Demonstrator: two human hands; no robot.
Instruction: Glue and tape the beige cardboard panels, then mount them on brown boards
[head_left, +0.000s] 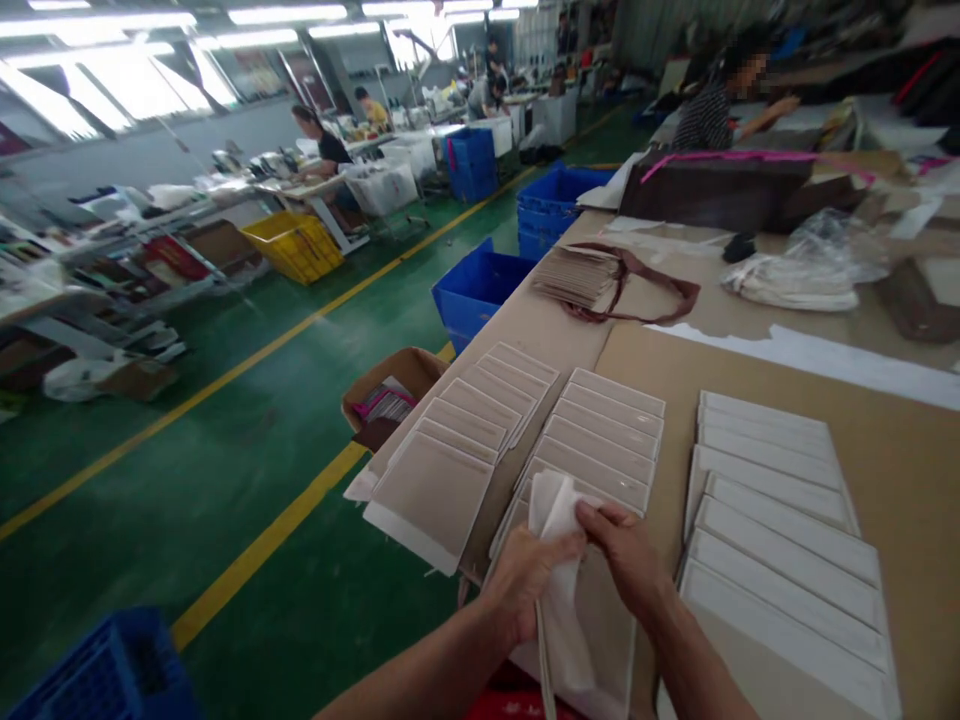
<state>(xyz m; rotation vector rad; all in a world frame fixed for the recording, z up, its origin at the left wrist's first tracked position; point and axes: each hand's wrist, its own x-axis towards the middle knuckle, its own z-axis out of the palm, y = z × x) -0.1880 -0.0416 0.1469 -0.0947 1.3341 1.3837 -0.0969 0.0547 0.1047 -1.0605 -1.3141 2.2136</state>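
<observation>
My left hand is closed around a folded, soft white piece that looks like cloth. At its upper edge my right hand pinches the same piece between thumb and fingers. Just beneath both hands runs a middle row of overlapping beige panels with pale edges, its near end partly covered by the cloth and hands. Another fanned row of beige panels lies to the left, along the table edge. To the right, whiter panels overlap in a long row.
A bundle of brown pieces tied with a brown strip lies farther back on the table. Blue crates and a cardboard box stand beside the table's left edge. A person in a striped shirt works at the back right.
</observation>
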